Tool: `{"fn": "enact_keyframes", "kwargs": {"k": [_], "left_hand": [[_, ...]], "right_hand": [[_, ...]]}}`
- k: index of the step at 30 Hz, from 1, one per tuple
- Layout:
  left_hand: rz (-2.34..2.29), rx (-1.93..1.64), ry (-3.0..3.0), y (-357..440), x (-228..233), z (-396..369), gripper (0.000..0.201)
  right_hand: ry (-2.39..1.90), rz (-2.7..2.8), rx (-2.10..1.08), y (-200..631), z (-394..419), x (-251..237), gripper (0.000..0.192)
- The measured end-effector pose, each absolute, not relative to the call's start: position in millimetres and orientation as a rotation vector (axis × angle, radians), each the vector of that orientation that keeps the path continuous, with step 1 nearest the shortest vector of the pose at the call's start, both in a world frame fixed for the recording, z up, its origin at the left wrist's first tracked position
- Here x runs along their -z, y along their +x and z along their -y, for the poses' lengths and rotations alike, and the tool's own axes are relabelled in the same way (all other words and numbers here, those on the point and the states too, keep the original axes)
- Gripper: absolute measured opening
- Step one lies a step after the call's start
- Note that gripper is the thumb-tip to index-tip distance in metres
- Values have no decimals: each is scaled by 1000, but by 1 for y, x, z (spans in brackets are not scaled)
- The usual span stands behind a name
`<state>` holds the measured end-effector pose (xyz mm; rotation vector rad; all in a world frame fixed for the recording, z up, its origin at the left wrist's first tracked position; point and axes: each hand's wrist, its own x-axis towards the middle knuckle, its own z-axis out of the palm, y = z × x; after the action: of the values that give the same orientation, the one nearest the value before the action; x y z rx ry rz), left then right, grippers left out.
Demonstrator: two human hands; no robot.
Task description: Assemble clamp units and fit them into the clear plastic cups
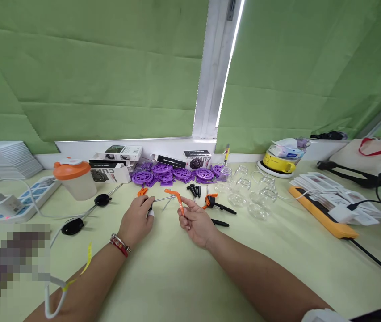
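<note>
At the centre of the frame, on the pale green table point(177, 277):

- the left hand point(137, 222) was curled shut on a thin metal rod point(164, 199); its long axis ran level toward the right hand;
- the right hand point(195, 222) lay palm-up, fingers half open, pinching one orange lever point(177, 199); the rod's free end lay just left of it;
- behind, upper centre: roughly five purple wheels point(162, 172); several clear glass cups point(250, 194).

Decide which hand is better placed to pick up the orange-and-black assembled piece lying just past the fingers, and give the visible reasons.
Probably the right hand: the assembled piece lies just beyond its fingertips, while the left hand is farther away and grips a metal rod. However, the right already pinches an orange lever.
</note>
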<state>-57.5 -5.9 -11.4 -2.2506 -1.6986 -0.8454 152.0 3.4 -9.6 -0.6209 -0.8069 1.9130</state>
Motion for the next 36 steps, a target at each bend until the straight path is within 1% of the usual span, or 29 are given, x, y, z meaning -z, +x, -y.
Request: {"fn": "enact_keyframes", "kwargs": {"k": [5, 10, 12, 15, 19, 21, 23, 26, 29, 30, 32, 34, 36], "left_hand": [[1621, 830, -2273, -57, 11, 7, 44], [1661, 879, -2321, -51, 9, 11, 62], [1659, 916, -2349, -48, 8, 12, 65], [1626, 1033, -2346, -45, 7, 13, 59], [1649, 1263, -2281, -43, 5, 12, 38], [1692, 1341, -2254, -43, 4, 12, 28], [1747, 1373, -2252, -43, 4, 13, 25], [1853, 1443, -2344, -43, 5, 16, 36], [1928, 1498, -2512, -40, 4, 19, 60], [1896, 1476, -2576, -39, 3, 20, 64], [1756, 1409, -2655, -38, 2, 20, 59], [1670, 1382, -2625, -40, 2, 18, 46], [1717, 1399, -2509, -43, 2, 15, 37]], "right_hand": [[-643, 804, -1921, 151, 0, 8, 45], [-671, 872, -1966, 144, 8, 9, 40], [-675, 904, -1969, 142, 9, 12, 40], [-695, 911, -1967, 139, 8, 17, 38], [-736, 901, -1954, 138, 6, 19, 28], [-717, 921, -1974, 138, 7, 18, 29], [-680, 950, -2012, 139, 9, 16, 33], [-659, 975, -2052, 140, 11, 14, 40], [-664, 1019, -2047, 139, 11, 17, 37], [-662, 1041, -2047, 139, 11, 19, 36], [-679, 1089, -2028, 138, 10, 21, 36], [-784, 1197, -1952, 141, 12, 20, 32], [-944, 1446, -1717, 148, 15, 14, 31]]}}
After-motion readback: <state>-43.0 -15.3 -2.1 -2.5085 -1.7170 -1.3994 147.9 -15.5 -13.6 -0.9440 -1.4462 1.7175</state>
